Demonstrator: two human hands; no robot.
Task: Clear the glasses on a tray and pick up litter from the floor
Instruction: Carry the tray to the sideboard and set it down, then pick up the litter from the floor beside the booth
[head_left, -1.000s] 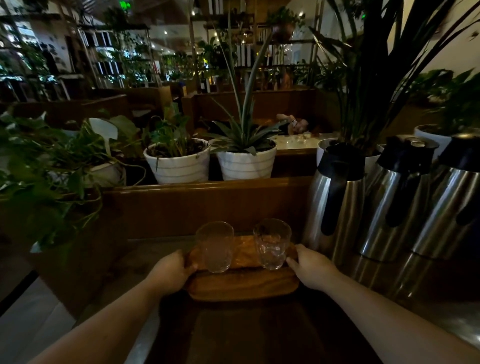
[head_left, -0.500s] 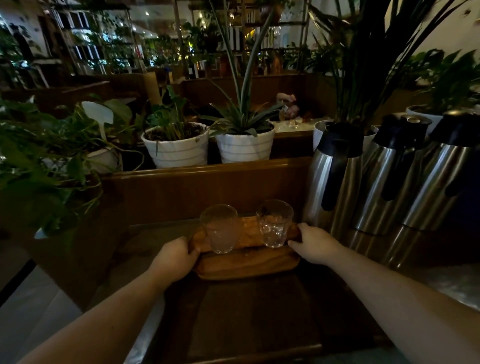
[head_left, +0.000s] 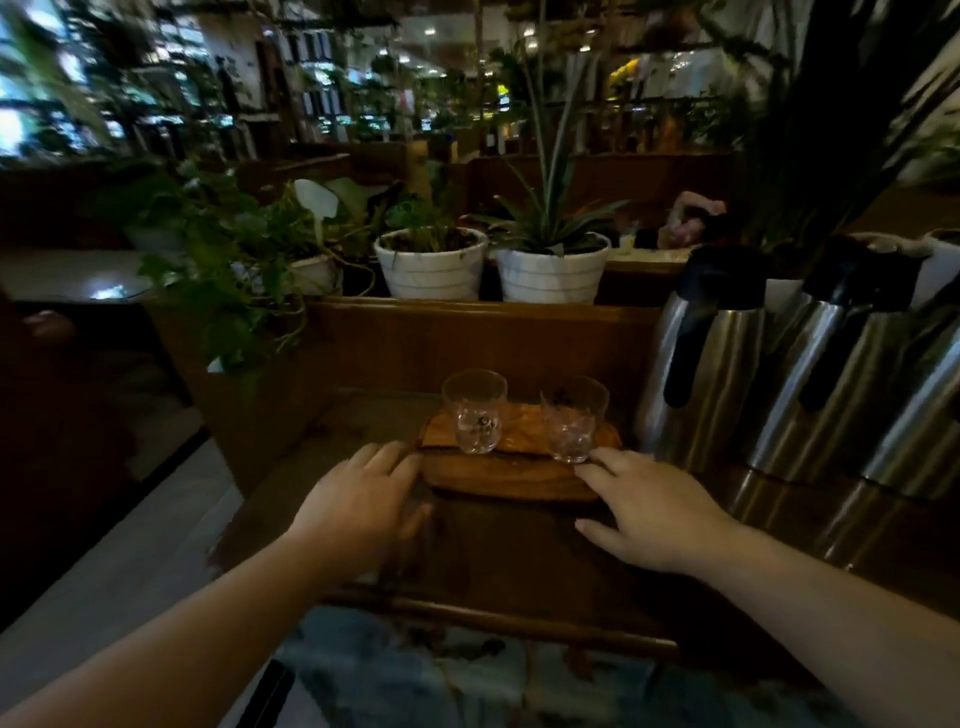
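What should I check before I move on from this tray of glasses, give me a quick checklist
1. Wooden tray resting flat on the dark counter: ok.
2. Both glasses upright on the tray, left glass and right glass: ok.
3. Glasses empty: cannot tell, too dim.
4. Hands free: ok. Left hand and right hand are open with fingers spread at the tray's near corners, holding nothing.
5. Room on the right: not ok. The steel flasks stand close beside the tray.
6. Litter on the floor: cannot tell, none shows in the visible strip.

Dark wooden counter (head_left: 519, 551) bearing wooden tray (head_left: 511, 480), apparently three steel flasks (head_left: 701, 358).
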